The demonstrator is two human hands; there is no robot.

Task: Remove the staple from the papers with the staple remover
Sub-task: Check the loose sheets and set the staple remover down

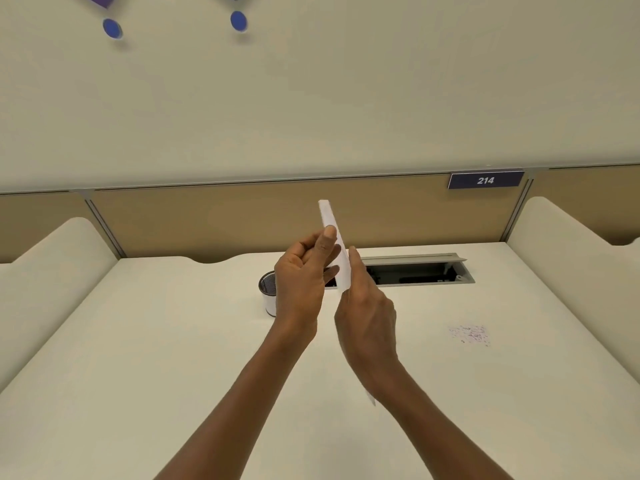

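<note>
A pale desk (173, 358) fills the lower view, with raised dividers at both sides and a tan panel behind it. A sign (485, 180) reading 214 hangs on that panel. An open cable tray (419, 271) is set into the desk's far edge. A mesh cup (268, 296) stands on the desk, partly hidden behind the left hand (299, 282). A faint purple smudge (469, 335) marks the desk to the right.

Both hands are raised above the desk, holding the papers (334, 237) edge-on between them. The left hand pinches the papers, thumb pressed on the near face. The right hand (367, 313) grips their lower part, fingers closed around them. The papers tilt up and to the left, and a lower corner shows beneath the right wrist.
</note>
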